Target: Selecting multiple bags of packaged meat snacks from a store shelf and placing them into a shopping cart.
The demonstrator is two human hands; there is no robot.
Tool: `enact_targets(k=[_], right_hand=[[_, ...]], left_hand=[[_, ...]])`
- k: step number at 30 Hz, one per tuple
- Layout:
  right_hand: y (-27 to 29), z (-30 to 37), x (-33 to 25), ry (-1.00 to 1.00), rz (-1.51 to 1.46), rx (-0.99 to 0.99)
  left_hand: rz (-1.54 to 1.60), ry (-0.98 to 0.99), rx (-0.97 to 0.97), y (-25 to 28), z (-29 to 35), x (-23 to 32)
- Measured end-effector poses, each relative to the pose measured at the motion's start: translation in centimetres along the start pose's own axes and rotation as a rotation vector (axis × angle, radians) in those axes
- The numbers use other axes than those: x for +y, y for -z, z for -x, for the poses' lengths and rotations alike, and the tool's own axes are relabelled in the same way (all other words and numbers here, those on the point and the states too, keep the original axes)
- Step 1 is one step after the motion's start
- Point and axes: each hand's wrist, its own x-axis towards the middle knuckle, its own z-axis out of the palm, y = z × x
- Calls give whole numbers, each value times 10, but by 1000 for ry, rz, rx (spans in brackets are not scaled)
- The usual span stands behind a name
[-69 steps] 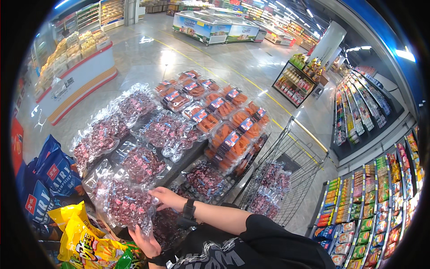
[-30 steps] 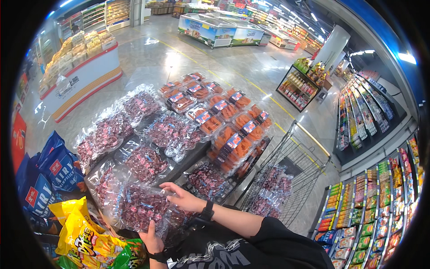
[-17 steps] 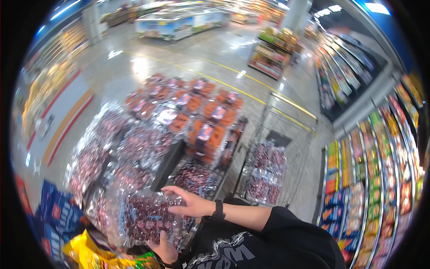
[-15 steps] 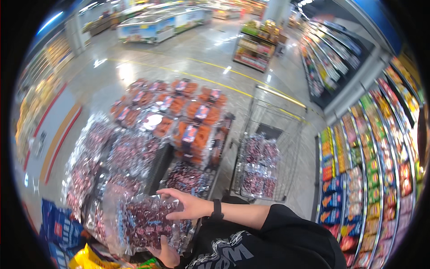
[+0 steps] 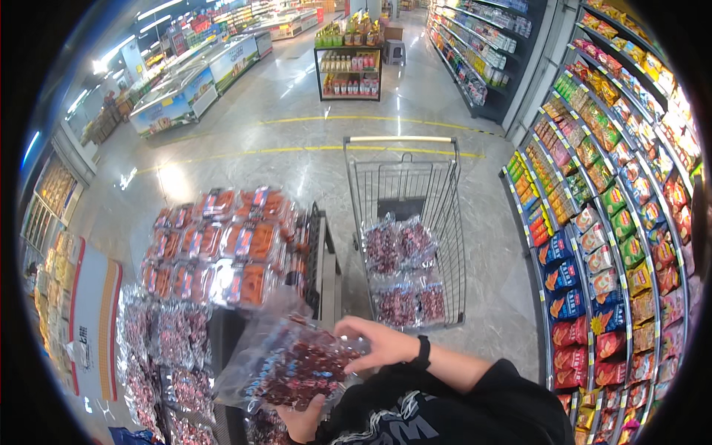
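Between my two hands is a clear plastic bag packed with dark red pieces and printed in blue and pink. My left hand grips its near lower edge, with the thumb on top. Curled over the bag's right side is my right hand, a black band on its wrist. The bag hangs in front of me over the near end of the display stand. Similar bags lie in stacks to the left. More of them rest inside a wire shopping cart ahead of me.
Clear boxes of orange-brown food are piled on the display beyond the bag. Shelves of bright snack packets line the right side. Farther off are a small shelf unit and freezer chests.
My view has turned right and levelled. The bag has moved rightward with both hands still on it, away from the left stacks and nearer the cart.
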Motion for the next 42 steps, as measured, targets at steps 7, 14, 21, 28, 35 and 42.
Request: enact_targets(k=[7, 14, 21, 28, 35, 42], right_hand=[[100, 87, 31, -214, -130, 240], [172, 171, 86, -329, -171, 417], [175, 213, 121, -494, -442, 539], [178, 226, 178, -832, -617, 547], [133, 252, 257, -1184, -691, 538], [113, 255, 284, -1239, -754, 532]], left_hand=[[-115, 190, -247, -130, -45, -21], [-111, 391, -391, -227, -63, -71], [-208, 493, -318, -273, -65, -122], [-222, 865, -258, -273, -81, -206], [-335, 1077, -156, -229, -59, -297], [-583, 998, -182, -221, -61, -320]])
